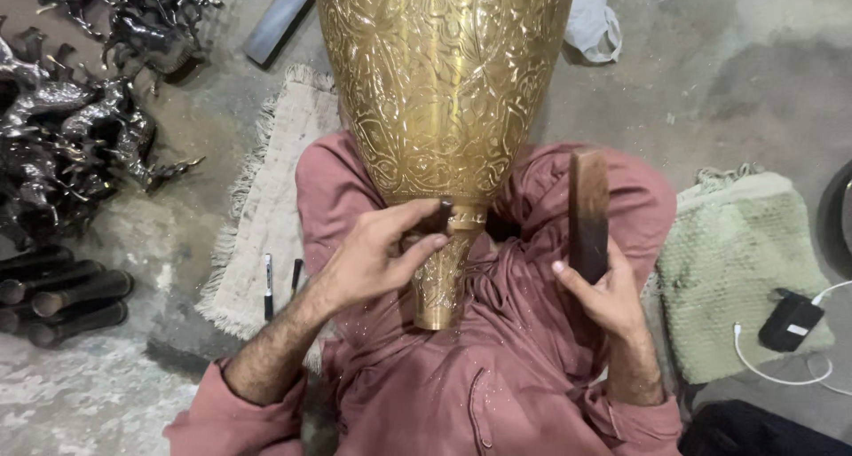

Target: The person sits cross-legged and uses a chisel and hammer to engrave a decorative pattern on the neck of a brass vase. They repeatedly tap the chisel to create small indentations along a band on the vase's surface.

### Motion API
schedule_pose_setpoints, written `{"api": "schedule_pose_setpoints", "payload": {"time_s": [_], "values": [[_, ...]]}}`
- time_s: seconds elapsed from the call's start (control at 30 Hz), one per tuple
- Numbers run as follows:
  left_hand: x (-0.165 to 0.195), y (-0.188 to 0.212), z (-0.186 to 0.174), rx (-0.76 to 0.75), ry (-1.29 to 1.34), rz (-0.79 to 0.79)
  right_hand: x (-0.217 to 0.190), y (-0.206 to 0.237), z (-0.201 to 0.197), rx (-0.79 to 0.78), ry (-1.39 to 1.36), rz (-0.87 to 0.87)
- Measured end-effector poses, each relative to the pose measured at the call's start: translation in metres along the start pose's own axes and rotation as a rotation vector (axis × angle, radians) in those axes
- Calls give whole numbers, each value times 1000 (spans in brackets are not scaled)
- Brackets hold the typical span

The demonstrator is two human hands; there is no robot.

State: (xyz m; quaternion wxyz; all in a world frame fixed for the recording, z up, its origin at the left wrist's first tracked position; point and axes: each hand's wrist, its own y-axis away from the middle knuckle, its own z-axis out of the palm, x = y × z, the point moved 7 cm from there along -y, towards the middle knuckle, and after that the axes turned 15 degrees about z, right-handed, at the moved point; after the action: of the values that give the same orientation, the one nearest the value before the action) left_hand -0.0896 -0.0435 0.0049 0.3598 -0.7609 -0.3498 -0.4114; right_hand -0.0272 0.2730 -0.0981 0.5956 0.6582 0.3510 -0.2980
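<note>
A large engraved brass vase lies across my lap, its narrow neck pointing toward me. My left hand pinches a small dark chisel against the vase where the body meets the neck. My right hand grips a dark wooden mallet block, held upright just right of the vase and apart from it. Fine brass flecks dot my pink clothing.
Dark metal horse figurines and several dark tubes lie at left. A fringed beige mat holds two pens. A green mat at right carries a black charger with a white cable. White cloth lies behind.
</note>
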Motion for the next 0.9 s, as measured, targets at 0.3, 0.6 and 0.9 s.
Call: {"api": "schedule_pose_setpoints", "payload": {"time_s": [0.3,0.6,0.9], "values": [[5,-13,13,-79,13,109,3,27,3,-6,114,-72],[4,-2,16,-76,-13,115,8,26,6,-48,114,-105],[11,-33,41,-537,-55,232,-18,52,51,-52,438,-240]]}}
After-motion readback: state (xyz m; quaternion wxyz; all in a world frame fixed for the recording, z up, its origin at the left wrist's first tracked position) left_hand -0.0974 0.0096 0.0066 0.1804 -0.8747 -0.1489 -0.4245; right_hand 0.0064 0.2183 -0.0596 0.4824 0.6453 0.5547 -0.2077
